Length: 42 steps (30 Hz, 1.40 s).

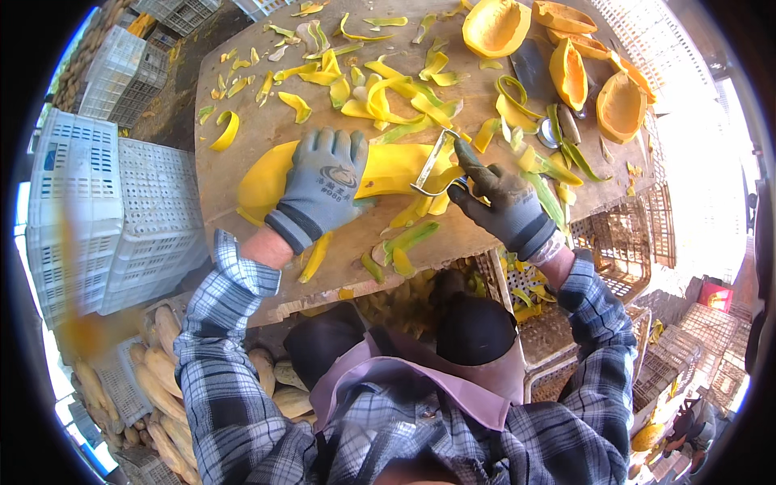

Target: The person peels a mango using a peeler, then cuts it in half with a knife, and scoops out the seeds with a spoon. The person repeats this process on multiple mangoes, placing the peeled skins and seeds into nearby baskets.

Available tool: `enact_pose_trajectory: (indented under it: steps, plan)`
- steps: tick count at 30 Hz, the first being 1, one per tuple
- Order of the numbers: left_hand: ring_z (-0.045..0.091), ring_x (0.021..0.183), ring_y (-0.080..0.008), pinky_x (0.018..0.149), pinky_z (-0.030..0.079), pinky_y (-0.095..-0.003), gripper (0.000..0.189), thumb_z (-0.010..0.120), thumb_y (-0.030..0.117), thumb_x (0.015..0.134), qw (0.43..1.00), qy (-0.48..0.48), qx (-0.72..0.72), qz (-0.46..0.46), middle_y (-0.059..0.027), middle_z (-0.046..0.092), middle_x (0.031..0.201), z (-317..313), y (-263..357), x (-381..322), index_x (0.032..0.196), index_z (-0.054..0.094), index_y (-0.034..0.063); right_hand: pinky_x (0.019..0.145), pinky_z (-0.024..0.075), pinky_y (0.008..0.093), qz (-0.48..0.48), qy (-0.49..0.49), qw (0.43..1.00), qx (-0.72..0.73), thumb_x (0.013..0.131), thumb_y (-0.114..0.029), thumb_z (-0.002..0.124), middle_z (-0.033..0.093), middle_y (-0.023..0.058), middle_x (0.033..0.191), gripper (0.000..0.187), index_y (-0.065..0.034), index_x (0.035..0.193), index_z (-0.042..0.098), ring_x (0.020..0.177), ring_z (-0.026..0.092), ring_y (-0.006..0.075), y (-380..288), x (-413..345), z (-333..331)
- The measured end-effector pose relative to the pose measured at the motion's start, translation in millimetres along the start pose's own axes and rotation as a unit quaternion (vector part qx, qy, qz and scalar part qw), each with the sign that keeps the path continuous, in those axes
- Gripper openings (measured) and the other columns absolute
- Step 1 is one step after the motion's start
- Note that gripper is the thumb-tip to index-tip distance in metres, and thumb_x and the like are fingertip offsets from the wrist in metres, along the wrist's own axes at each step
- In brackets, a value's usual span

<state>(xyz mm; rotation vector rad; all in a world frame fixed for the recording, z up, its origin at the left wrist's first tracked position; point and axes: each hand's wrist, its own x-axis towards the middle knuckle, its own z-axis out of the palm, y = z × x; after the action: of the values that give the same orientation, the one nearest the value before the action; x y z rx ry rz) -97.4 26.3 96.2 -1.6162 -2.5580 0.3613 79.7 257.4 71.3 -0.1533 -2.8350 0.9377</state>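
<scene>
A long, peeled yellow squash (394, 173) lies across the wooden table (257, 133). My left hand (327, 182), in a grey coated glove, grips it from above near its thick left end. At the slimmer right end, my right hand (506, 209), gloved too, holds a wide-bladed peeler (431, 162). The peeler's metal frame rests over the squash, and my index finger reaches along its far side. Its handle is mostly hidden by my fingers. Yellow and green peel strips (379, 100) are strewn behind the squash, with more in front of it.
Hollowed orange squash halves (621, 106) sit at the far right, beside a cleaver (530, 68) and a round metal object (548, 133). White plastic crates (76, 182) stand left of the table. Whole tan squashes (159, 388) lie at lower left. Brown crates (612, 248) stand at right.
</scene>
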Motion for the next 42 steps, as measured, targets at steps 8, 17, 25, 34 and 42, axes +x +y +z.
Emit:
enact_pose_trajectory:
  steps: [8, 17, 25, 34, 42]
  plan:
    - [0.054, 0.118, -0.0368, 0.108, 0.038, -0.05, 0.07, 0.072, 0.039, 0.079, 0.992, 0.117, 0.047, -0.003, -0.0203, 0.059, 0.121, 24.7, 12.2, -22.9, 0.132, 0.053, -0.0028, 0.062, 0.0545, 0.045, 0.053, -0.083, 0.988, -0.117, 0.094, -0.029, 0.067, 0.07, 0.0145, 0.083, 0.062, -0.0113, 0.15, 0.045, 0.066, 0.069, 0.0317, 70.4, -91.2, -9.5]
    - [0.049, 0.134, -0.0363, 0.114, 0.037, -0.0516, 0.049, 0.058, 0.025, 0.088, 0.961, 0.271, -0.043, -0.038, -0.0163, 0.057, 0.136, 32.7, 38.0, -68.1, 0.133, 0.058, 0.0043, 0.077, 0.0522, 0.0251, 0.083, 0.033, 0.996, 0.013, 0.095, -0.013, 0.071, 0.071, 0.0034, 0.101, 0.056, -0.0066, 0.147, 0.052, 0.086, 0.061, 0.0068, -33.1, 16.7, -5.9]
    - [0.042, 0.141, -0.0281, 0.117, 0.034, -0.0514, 0.053, 0.065, 0.025, 0.085, 0.957, 0.283, -0.043, -0.048, -0.0082, 0.051, 0.147, 71.4, 30.4, -115.9, 0.135, 0.058, 0.0096, 0.092, 0.0498, 0.0482, -0.104, -0.281, 0.951, -0.073, 0.096, -0.048, 0.051, 0.071, 0.023, 0.108, 0.05, -0.0075, 0.122, 0.066, 0.105, 0.064, 0.0441, -183.7, 178.6, 54.9]
    - [0.048, 0.135, -0.0295, 0.114, 0.037, -0.0494, 0.052, 0.065, 0.033, 0.088, 0.917, 0.375, -0.124, -0.046, -0.0112, 0.052, 0.143, 81.7, 40.0, -105.8, 0.135, 0.059, 0.0116, 0.084, 0.0532, 0.0303, -0.034, -0.368, 0.891, -0.264, 0.094, -0.037, 0.07, 0.074, 0.0186, 0.1, 0.054, -0.0027, 0.135, 0.061, 0.087, 0.069, 0.0169, -128.6, 165.1, -59.2]
    - [0.056, 0.12, -0.029, 0.102, 0.045, -0.0437, 0.043, 0.056, 0.025, 0.088, 0.906, 0.378, -0.154, -0.115, -0.0138, 0.061, 0.127, 56.3, 39.6, -35.0, 0.125, 0.061, 0.0034, 0.09, 0.0533, 0.0451, -0.213, -0.328, 0.878, -0.277, 0.091, -0.042, 0.062, 0.071, 0.022, 0.11, 0.05, -0.0052, 0.124, 0.066, 0.104, 0.067, 0.0406, -268.1, 205.0, 107.3]
